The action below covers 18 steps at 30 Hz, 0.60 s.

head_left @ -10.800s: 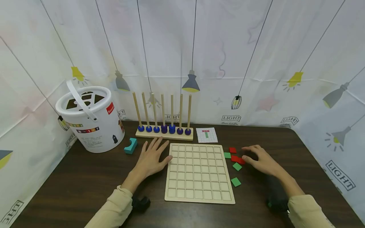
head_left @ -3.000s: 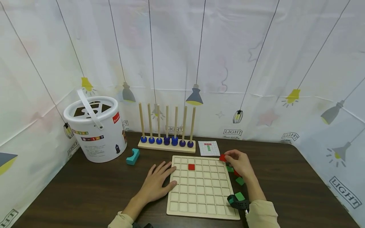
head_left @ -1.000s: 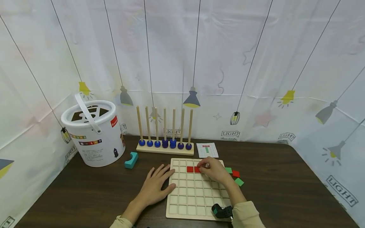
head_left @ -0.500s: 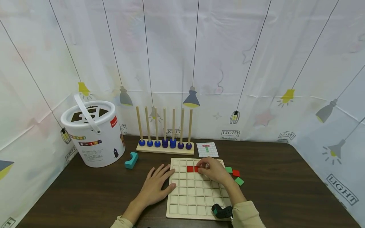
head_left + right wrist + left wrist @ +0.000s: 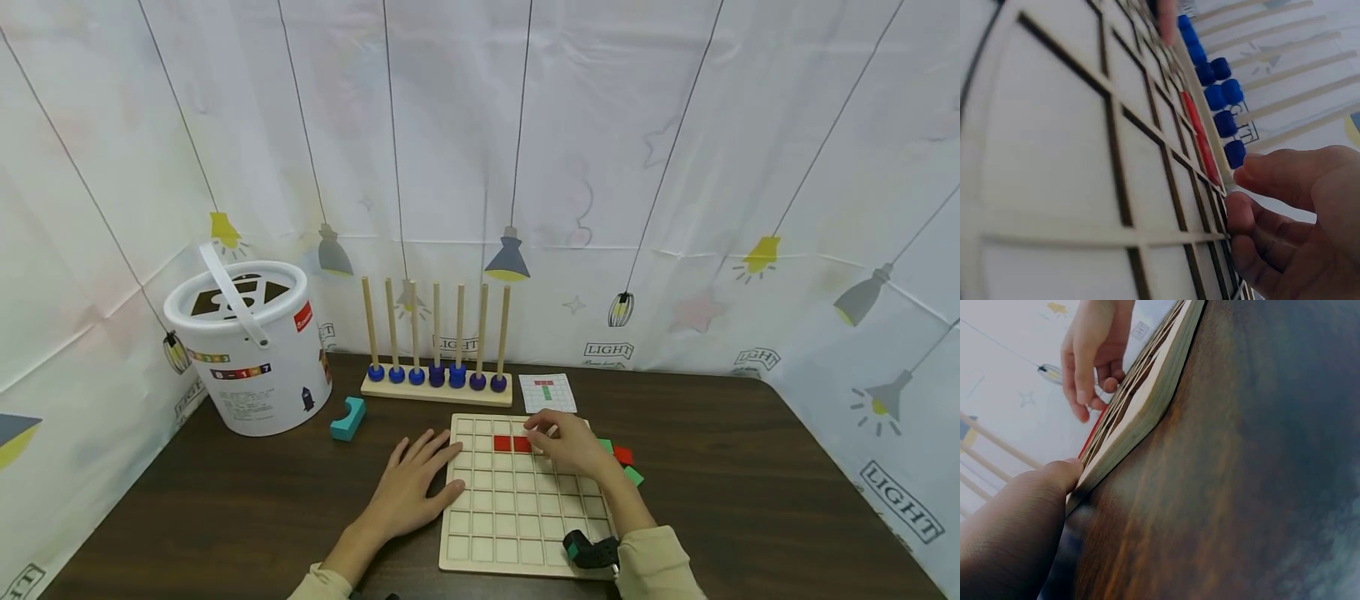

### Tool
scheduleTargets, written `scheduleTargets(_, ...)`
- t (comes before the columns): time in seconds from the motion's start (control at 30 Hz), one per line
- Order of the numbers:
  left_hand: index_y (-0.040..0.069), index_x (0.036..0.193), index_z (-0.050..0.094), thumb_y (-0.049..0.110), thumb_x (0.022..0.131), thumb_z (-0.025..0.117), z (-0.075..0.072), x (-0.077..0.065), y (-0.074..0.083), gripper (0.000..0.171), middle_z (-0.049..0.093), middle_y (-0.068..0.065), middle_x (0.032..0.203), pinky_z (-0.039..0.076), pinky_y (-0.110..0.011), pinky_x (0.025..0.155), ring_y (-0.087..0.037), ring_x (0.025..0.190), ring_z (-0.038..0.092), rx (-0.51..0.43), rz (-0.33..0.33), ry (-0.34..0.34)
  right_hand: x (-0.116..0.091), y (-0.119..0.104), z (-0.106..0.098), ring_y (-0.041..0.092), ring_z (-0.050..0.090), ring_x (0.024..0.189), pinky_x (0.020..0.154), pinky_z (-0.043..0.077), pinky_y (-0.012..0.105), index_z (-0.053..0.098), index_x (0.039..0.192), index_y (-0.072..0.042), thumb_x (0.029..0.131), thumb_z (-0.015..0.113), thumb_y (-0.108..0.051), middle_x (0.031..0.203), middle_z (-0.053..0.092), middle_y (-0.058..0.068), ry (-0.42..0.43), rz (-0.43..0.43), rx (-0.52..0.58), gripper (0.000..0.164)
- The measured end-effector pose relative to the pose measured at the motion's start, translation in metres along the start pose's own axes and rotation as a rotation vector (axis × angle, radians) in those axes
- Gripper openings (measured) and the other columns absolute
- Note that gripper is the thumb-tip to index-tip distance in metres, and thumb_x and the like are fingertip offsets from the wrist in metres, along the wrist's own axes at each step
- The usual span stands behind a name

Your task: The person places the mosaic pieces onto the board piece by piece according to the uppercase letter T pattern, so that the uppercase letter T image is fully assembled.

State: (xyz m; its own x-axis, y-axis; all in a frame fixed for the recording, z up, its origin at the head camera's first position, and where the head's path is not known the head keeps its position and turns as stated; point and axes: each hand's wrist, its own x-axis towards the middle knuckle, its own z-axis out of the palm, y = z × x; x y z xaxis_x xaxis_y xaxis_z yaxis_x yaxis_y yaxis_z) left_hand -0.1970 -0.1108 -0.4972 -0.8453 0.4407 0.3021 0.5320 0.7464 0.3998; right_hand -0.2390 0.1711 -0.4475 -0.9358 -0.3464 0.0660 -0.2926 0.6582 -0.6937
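A wooden grid board (image 5: 504, 527) lies on the table with two red square tiles set side by side in its second row, a left one (image 5: 502, 443) and a right one (image 5: 521, 444). My left hand (image 5: 405, 492) rests spread at the board's left side, thumb and forefinger at its edge. Over the board, just right of the second tile, is my right hand (image 5: 572, 447). Its bent fingers and thumb stand apart with nothing between them in the right wrist view, close to the red tiles (image 5: 1199, 134).
Right of the board lie loose tiles: a red one (image 5: 622, 455) and green ones (image 5: 634, 475), partly hidden by my right arm. Behind stand a patterned card (image 5: 547, 404), a peg rack (image 5: 420, 387) and a white bucket (image 5: 255, 375). A teal block (image 5: 348, 419) lies left.
Since the earliest frame, two red tiles have come into the grid. My right hand went from the loose tiles to the board, and has just let go of the second tile. My left hand stays.
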Motion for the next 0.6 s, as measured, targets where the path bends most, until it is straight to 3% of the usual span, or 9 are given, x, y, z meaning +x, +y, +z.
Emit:
scheduleTargets(0.2,0.026,0.143,0.043,0.054,0.094,0.046,0.001,0.003,-0.001,0.057,0.037,-0.004,0.152,0.016,-0.063,0.111,-0.032,0.142,0.029,0.009,0.011,-0.02,-0.009,0.011,-0.019,0.02,0.063,0.078,0.062,0.052,0.028,0.063,0.114,-0.004,0.096,0.055,-0.021,0.105,0.066,0.013,0.007,0.025,0.087,0.026)
scheduleTargets(0.6,0.025,0.142,0.045,0.054,0.094,0.046,0.001,0.0,-0.001,0.057,0.038,-0.005,0.151,0.017,-0.063,0.111,-0.032,0.141,0.03,0.027,-0.003,0.0,-0.034,0.042,-0.057,0.015,0.059,0.08,0.063,0.049,0.024,0.063,0.112,-0.004,0.094,0.059,-0.019,0.099,0.066,0.008,0.063,0.025,-0.017,0.024)
